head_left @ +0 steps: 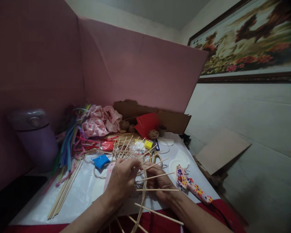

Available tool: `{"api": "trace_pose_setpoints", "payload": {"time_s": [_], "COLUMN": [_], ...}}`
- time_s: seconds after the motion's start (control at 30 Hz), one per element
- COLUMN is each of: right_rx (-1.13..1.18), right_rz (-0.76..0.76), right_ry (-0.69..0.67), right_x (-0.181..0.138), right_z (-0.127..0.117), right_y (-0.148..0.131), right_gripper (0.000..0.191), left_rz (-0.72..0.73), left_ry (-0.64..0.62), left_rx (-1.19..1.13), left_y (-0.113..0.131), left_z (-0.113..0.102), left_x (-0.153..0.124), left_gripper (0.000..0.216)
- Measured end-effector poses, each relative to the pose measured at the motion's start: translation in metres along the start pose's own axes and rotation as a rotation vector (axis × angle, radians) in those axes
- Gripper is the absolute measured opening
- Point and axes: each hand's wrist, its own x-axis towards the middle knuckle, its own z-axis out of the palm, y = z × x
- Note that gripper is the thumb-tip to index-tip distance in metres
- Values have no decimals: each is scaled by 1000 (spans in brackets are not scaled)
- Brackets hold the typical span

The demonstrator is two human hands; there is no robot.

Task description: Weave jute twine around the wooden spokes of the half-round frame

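Note:
Between my hands is a ring of twisted twine with thin wooden sticks set crosswise through it, pointing outward. My left hand is closed, thumb and fingers pinching the twine at the ring's far side. From the right, my right hand curls around the same ring, its fingers under and against the sticks. The ring's near part hangs low toward the table's front edge. Scissors lie just beyond my right hand. My fingertips partly hide the twine where they meet.
A flower-patterned glue gun lies right, its cord running off the edge. At left stand a purple bottle and colourful pipe cleaners. Behind are pink cloth, a red sheet, a twine ball and a blue packet.

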Motion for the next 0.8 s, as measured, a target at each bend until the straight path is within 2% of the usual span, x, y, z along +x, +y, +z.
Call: {"api": "trace_pose_setpoints", "payload": {"time_s": [0.17,0.33,0.4,0.53,0.6,0.7,0.8], "right_rx": [-75,-93,-181,-523,-652,-721,-753], "right_rz": [-63,-139,-196,-372,-410,-440,-440], "right_ry": [-76,-83,-74,12,32,33,-29], "right_x": [-4,-7,-8,-12,-16,-21,-25], "right_z": [6,15,15,17,18,18,11], "right_y": [-3,-5,-7,-12,-16,-24,-33], "right_gripper": [16,17,16,18,19,17,19], "left_rz": [54,121,95,72,74,81,73], "left_ry": [40,60,81,106,95,89,99], "left_rx": [-97,-148,-157,-186,-195,-194,-194], "left_y": [-6,-8,-9,-10,-11,-12,-11], "left_z": [4,3,2,0,0,0,-1], "left_x": [1,1,2,4,5,6,6], "left_gripper": [22,26,25,22,22,23,22]}}
